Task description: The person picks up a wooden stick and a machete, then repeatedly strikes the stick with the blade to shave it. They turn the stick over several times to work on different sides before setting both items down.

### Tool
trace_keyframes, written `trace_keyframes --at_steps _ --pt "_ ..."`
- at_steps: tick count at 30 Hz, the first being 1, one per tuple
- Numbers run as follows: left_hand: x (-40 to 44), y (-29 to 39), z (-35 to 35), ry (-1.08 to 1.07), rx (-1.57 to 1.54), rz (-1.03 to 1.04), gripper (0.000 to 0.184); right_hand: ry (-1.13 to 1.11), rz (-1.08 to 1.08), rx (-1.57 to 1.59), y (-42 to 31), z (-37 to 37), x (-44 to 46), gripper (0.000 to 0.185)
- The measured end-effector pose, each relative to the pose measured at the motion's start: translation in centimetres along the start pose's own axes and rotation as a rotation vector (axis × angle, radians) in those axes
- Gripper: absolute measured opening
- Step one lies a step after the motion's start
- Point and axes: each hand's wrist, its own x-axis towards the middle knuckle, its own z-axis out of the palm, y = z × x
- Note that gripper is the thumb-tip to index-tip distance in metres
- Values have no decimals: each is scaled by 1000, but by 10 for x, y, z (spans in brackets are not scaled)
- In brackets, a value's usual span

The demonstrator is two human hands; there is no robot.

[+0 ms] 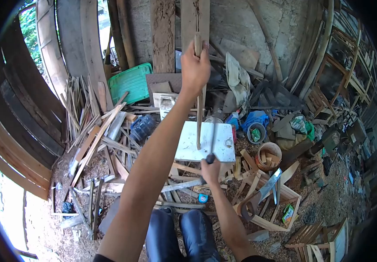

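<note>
Up high, my left hand (196,72) is wrapped round the upper part of a long wooden stick (199,118). The stick stands nearly upright, its lower end on a white, worn tabletop (184,142). Just right of the stick, my right hand (210,169) grips the dark handle of a knife (213,139). Its long blade points up and is smeared by motion, so its exact shape is unclear. I cannot tell whether the blade touches the stick.
A handsaw (251,205) lies on a wooden frame (295,201) at right, beside a bucket of wood offcuts (269,156). A blue tape measure (203,198) lies among scrap wood near my knees. A green plastic lid (129,83) and a blue water jug (142,127) are at left.
</note>
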Motion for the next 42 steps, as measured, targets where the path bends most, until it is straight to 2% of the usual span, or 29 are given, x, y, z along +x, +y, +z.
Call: trace_keyframes --at_steps 1,2,4,5,7,8,10,11,12,14,16,17,18,20,22,24,26,27,30,31,32,34,36,37,38,40,42 --pt "-1 -2 -1 -3 -4 0 22 -205 352 35 2 0 -6 18" --pt "1 -5 -3 16 -13 5 22 -366 485 -53 3 -8 -8 20" --pt "5 0 -3 24 -23 28 22 -336 305 -272 -12 -11 -7 18" --pt "4 0 -4 31 -18 23 21 -335 293 -269 -18 -14 -2 18" --pt "-1 1 -4 29 -13 4 21 -387 457 -49 -34 -20 -1 17" --pt "0 1 -3 30 -13 15 21 -389 454 -52 -32 -20 4 17" --pt "0 2 -4 31 -5 21 20 -165 28 -27 -40 -17 10 10" --pt "-1 3 -4 31 -11 26 20 -152 46 147 -53 -20 10 9" --pt "-1 3 -4 28 -19 32 20 -119 25 163 -74 -24 8 10" --pt "2 -1 -4 22 -14 21 21 59 -113 172 -28 2 4 9" --pt "2 -4 -7 23 -13 14 21 -258 267 -110 11 7 -8 9" --pt "4 -6 -10 29 -13 10 22 -302 452 -58 17 2 -13 11" --pt "6 -6 -12 35 -12 5 23 -301 446 -56 10 -2 -14 11" --pt "14 -6 -15 52 -30 39 24 -338 529 220 -3 -7 -10 10" --pt "3 -10 -15 59 -48 31 24 -416 508 200 -19 -18 -3 12" --pt "6 -9 -16 49 -58 17 24 -312 390 110 -61 -25 -2 13" --pt "7 -12 -15 48 -62 0 24 -169 100 97 -52 -19 10 14" --pt "7 -13 -15 41 -70 -1 24 -127 117 135 -84 -26 7 15" --pt "10 -14 -19 49 -63 -2 24 57 -149 43 -10 7 -5 15" --pt "10 -13 -20 64 -57 -1 24 -155 182 -164 34 12 -14 20" --pt "15 -13 -19 66 -67 14 24 -192 59 -212 38 6 -23 26" --pt "14 -16 -23 46 -96 -27 26 -315 273 -232 21 -1 -20 23" --pt "5 -18 -23 77 -84 -41 26 -421 590 271 1 -12 -16 18" --pt "6 -19 -22 58 -80 -33 24 -477 717 389 -13 -20 -7 12" --pt "11 -19 -22 52 -77 -14 23 -479 703 384 -29 -24 1 12" --pt "8 -14 -16 63 -56 -1 22 -362 423 279 -63 -30 4 15" --pt "6 -11 -10 71 -29 6 22 -223 233 374 -96 -31 8 12"
